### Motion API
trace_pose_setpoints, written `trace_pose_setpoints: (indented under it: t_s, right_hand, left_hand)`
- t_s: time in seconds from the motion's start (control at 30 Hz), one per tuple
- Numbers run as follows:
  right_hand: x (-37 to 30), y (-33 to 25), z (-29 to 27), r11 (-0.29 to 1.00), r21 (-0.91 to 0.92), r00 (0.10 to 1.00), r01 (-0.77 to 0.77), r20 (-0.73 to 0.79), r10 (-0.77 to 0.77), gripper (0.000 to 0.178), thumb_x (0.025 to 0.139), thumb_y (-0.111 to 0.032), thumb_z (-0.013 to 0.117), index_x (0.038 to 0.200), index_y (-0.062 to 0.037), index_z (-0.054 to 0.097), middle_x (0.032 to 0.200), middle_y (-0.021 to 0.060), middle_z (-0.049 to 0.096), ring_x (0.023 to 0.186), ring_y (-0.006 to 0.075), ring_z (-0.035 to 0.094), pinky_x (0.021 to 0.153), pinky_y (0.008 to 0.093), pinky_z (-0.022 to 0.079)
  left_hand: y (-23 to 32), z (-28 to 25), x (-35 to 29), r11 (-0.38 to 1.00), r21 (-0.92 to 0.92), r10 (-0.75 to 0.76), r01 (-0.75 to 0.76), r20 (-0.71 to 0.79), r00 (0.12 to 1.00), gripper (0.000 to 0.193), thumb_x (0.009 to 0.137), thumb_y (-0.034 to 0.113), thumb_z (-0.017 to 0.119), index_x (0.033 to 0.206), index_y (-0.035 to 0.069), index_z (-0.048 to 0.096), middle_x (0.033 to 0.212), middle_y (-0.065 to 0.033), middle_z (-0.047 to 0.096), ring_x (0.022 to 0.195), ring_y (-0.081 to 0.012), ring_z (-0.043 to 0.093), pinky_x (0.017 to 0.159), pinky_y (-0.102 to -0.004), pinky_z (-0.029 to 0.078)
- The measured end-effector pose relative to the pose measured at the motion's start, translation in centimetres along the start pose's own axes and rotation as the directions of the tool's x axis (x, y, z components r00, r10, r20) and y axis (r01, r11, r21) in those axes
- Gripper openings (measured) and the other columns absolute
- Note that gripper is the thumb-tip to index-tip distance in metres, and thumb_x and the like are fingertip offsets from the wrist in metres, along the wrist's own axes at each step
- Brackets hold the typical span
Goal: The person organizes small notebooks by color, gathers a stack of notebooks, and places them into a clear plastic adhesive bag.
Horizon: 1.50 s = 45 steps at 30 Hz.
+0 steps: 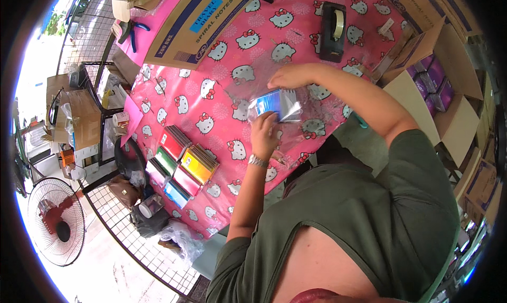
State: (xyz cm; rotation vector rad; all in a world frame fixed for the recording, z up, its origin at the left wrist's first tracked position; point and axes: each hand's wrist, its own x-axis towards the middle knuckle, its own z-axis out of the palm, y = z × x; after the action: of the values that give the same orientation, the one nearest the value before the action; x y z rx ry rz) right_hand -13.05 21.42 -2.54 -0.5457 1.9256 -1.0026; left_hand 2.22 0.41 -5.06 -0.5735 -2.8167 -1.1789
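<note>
A small blue notebook [269, 102], perhaps the top one of a stack, lies inside a clear plastic wrapper [290, 110] on the pink table. My left hand [264, 136] grips its near edge, thumb and fingers closed on notebook and plastic. Across the far side reaches my right hand [291, 76], its fingers bent down and pressed together at the wrapper's upper edge; the fingertips are partly hidden. To the left sit several stacks of spiral notebooks, among them a red stack [173, 143], a yellow stack [199, 163] and a green stack [166, 160].
A black tape dispenser [332, 32] stands at the far side of the patterned tablecloth [227, 91]. Cardboard boxes [203, 23] line the back, with blue-handled pliers [133, 36] at far left. An open carton [449, 86] of purple packs is at right. A fan [56, 221] stands beyond the table.
</note>
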Motion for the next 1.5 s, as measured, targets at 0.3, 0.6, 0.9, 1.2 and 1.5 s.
trace_pose_setpoints:
  t_s: [0.3, 0.6, 0.9, 1.2, 1.5]
  right_hand:
    - [-5.0, 0.0, 4.1, 0.933, 0.357, 0.996, 0.045, 0.062, -0.071, 0.049, 0.088, -0.022, 0.063, 0.135, -0.0126, 0.049, 0.089, 0.0078, 0.063, 0.078, 0.0160, 0.062, 0.068, 0.0304, 0.052]
    - [-2.4, 0.4, 6.2, 0.888, -0.058, 0.823, 0.456, -0.354, -0.445, 0.024, 0.075, -0.015, 0.068, 0.099, -0.0098, 0.070, 0.077, 0.0074, 0.056, 0.072, 0.0211, 0.059, 0.064, 0.0323, 0.046]
    - [-7.5, -1.4, 7.3, 0.723, -0.390, 0.659, 0.571, -0.308, -0.686, 0.021, 0.069, -0.012, 0.071, 0.089, -0.0044, 0.067, 0.093, 0.0056, 0.058, 0.092, 0.0241, 0.058, 0.077, 0.0371, 0.048]
    - [-5.3, -1.3, 11.0, 0.888, -0.410, 0.647, 0.209, -0.623, -0.440, 0.017, 0.075, -0.022, 0.071, 0.084, -0.0082, 0.066, 0.108, 0.0061, 0.054, 0.099, 0.0243, 0.051, 0.084, 0.0381, 0.041]
    - [-7.3, 8.2, 1.0, 0.959, 0.200, -0.080, 0.203, -0.972, 0.220, 0.022, 0.082, -0.029, 0.069, 0.087, -0.0073, 0.067, 0.099, 0.0089, 0.061, 0.092, 0.0283, 0.057, 0.079, 0.0374, 0.045]
  left_hand:
    - [-0.8, -2.8, 0.5, 0.384, -0.846, -0.452, 0.369, 0.177, 0.874, 0.050, 0.084, 0.001, 0.051, 0.134, 0.000, 0.045, 0.125, -0.0107, 0.056, 0.103, -0.0147, 0.054, 0.092, -0.0287, 0.042]
    - [-3.0, -3.2, 3.8, 0.845, -0.429, -0.248, 0.318, 0.211, 0.945, 0.019, 0.074, -0.001, 0.067, 0.094, 0.002, 0.068, 0.090, -0.0029, 0.063, 0.079, -0.0132, 0.057, 0.069, -0.0254, 0.046]
    - [2.4, -6.4, 2.1, 0.992, 0.042, 0.107, -0.115, 0.170, 0.980, 0.031, 0.072, -0.006, 0.062, 0.102, 0.004, 0.068, 0.105, -0.0097, 0.063, 0.093, -0.0273, 0.060, 0.076, -0.0350, 0.050]
    - [0.9, -3.0, 0.4, 0.907, -0.240, -0.359, 0.347, -0.010, 0.933, 0.023, 0.063, 0.014, 0.082, 0.084, 0.007, 0.074, 0.101, -0.0068, 0.053, 0.099, -0.0224, 0.050, 0.085, -0.0364, 0.044]
    - [1.9, -4.1, 3.3, 0.904, 0.057, -0.427, 0.423, 0.068, 0.902, 0.010, 0.061, 0.014, 0.076, 0.070, 0.012, 0.075, 0.107, -0.0094, 0.057, 0.113, -0.0287, 0.043, 0.098, -0.0403, 0.037]
